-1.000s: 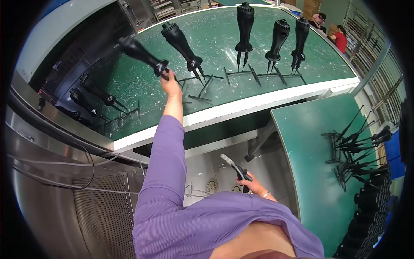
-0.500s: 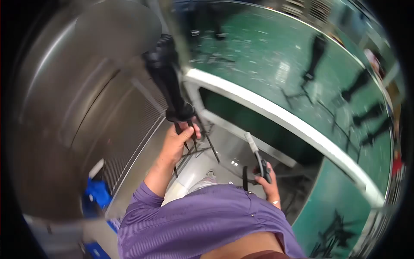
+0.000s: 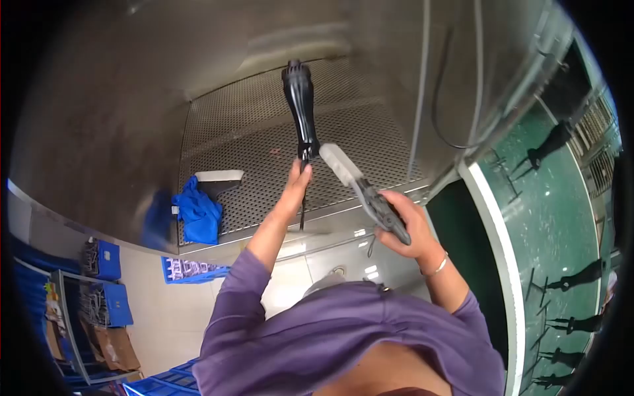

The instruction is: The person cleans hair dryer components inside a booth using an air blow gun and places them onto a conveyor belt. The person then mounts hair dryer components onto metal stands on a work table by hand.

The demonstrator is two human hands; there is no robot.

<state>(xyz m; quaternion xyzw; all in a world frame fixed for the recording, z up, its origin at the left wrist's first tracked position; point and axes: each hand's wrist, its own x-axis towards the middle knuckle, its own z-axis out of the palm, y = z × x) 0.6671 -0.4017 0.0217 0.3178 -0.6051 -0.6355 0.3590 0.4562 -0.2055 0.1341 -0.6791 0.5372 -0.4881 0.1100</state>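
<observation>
My left hand [image 3: 294, 191] is closed around the thin black holder [image 3: 303, 204] beneath a glossy black tapered plastic part [image 3: 301, 102], which stands nearly upright with its toothed end away from me. My right hand [image 3: 407, 228] grips the grey handle of a brush [image 3: 340, 165] with pale bristles. The bristle tip is beside the lower end of the black part; whether they touch I cannot tell. Both hands are at the front of a metal booth, over or near its perforated floor [image 3: 254, 158].
A blue cloth [image 3: 198, 214] and a second pale-bristled brush [image 3: 221, 176] lie on the booth floor at left. On the right, a green conveyor [image 3: 528, 218] with a white edge carries several similar black parts on stands. Blue crates [image 3: 119, 305] sit on a rack at lower left.
My view has turned from the conveyor toward the booth. The black part has come over the perforated floor in my left hand, and my right hand has raised the brush beside it.
</observation>
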